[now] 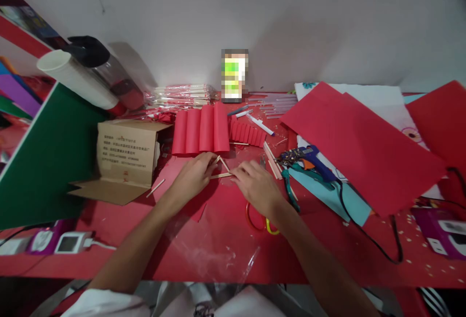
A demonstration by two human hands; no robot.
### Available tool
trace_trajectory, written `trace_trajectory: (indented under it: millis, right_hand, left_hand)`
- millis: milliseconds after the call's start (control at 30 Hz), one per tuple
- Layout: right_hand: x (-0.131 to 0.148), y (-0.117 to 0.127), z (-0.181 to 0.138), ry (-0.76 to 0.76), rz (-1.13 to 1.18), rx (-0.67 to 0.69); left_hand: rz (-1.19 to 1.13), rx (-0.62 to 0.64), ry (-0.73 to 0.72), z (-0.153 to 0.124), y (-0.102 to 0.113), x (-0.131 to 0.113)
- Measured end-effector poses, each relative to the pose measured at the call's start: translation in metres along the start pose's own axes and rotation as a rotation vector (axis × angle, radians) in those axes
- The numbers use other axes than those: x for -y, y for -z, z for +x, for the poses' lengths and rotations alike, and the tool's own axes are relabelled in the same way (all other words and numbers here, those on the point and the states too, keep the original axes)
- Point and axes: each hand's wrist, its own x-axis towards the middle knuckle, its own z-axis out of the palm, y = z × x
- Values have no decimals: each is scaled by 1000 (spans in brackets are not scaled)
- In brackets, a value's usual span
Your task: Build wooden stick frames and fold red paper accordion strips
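Thin wooden sticks [220, 176], joined or held in an angled, roughly triangular shape, lie between my two hands above the red table. The fingers of my left hand [198, 171] pinch the upper left part of the sticks. At the right corner, my right hand [252, 181] has its fingertips closed on the meeting ends. Just beyond my hands stands a folded red paper [201, 130] with rounded ridges. Red-and-yellow-handled scissors [257, 220] lie partly under my right forearm. A loose stick [156, 188] rests left of my left hand.
A blue glue gun [309, 159] with a black cord and teal-handled pliers [290, 193] lie to the right. Red sheets [367, 147] cover the far right. A cardboard box [125, 157], a green board [47, 161] and a bottle [112, 74] stand left. A phone [234, 76] leans on the wall.
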Motion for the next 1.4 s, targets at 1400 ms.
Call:
trace_trajectory:
  millis: [1400]
  right_hand:
    - [13, -8, -3, 213, -89, -158]
  left_hand:
    - [373, 391, -31, -33, 54, 10]
